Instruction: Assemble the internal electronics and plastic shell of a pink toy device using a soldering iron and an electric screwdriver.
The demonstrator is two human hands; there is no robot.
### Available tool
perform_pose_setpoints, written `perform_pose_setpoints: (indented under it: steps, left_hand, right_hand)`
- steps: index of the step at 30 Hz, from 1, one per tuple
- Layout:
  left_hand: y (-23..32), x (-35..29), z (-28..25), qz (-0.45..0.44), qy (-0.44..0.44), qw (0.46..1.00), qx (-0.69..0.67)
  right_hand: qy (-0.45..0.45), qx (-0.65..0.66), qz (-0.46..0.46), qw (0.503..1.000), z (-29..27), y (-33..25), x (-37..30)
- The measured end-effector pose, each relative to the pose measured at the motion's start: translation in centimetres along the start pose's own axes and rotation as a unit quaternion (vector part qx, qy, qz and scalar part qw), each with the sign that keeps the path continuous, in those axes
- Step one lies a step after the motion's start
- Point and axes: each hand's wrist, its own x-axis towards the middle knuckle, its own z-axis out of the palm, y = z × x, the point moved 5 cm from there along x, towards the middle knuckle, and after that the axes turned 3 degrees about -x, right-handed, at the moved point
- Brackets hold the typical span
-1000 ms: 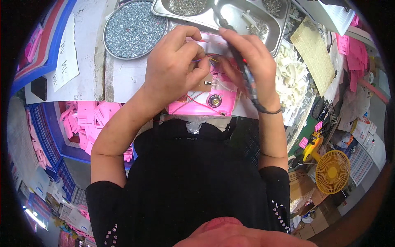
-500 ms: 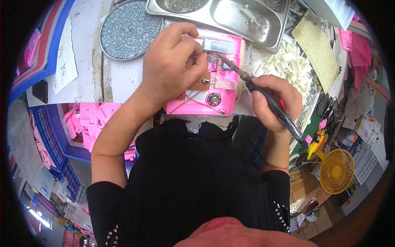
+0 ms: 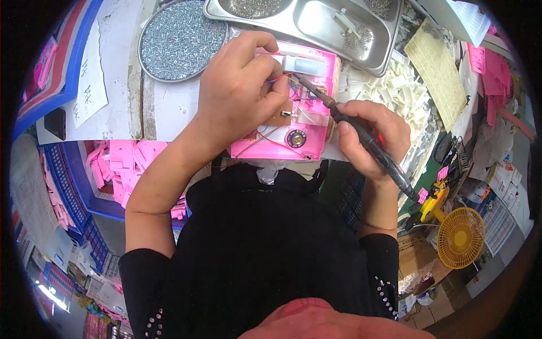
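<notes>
An open pink plastic housing (image 3: 268,150) lies in front of me, with a round speaker (image 3: 296,139), a brown circuit board (image 3: 280,117) and thin coloured wires inside. Over its left part, my left hand (image 3: 234,85) has thumb and forefinger pinched on a thin wire (image 3: 275,79), red and blue in colour; the fingertips partly hide it. My right hand (image 3: 381,133) grips the dark handle of a soldering iron (image 3: 389,165) like a pen. The iron's tip points up and left into the wiring, close beside my left fingertips. Whether it touches a joint is too small to tell.
A round dish (image 3: 164,78) full of small screws stands behind my left hand. Behind the housing is a divided metal tray (image 3: 345,55) with small parts. White plastic pieces (image 3: 389,93) are heaped to the right, pink parts (image 3: 127,169) lower left. A yellow fan (image 3: 461,236) stands lower right.
The housing and my left hand have shifted slightly to the right. The iron's tip has come a little left, nearer my left fingertips. Both grips look the same.
</notes>
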Motion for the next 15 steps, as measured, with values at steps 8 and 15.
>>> perform_pose_setpoints:
  steps: [8,15]
  left_hand:
    - [0.08,0.43,-0.15,0.013,-0.011,1.000,0.003]
    - [0.13,0.84,-0.23,-0.003,-0.031,0.999,-0.009]
  right_hand:
    - [0.001,0.004,-0.001,1.000,0.08,0.09,0.02]
    - [-0.001,-0.001,-0.014,1.000,0.04,0.09,0.09]
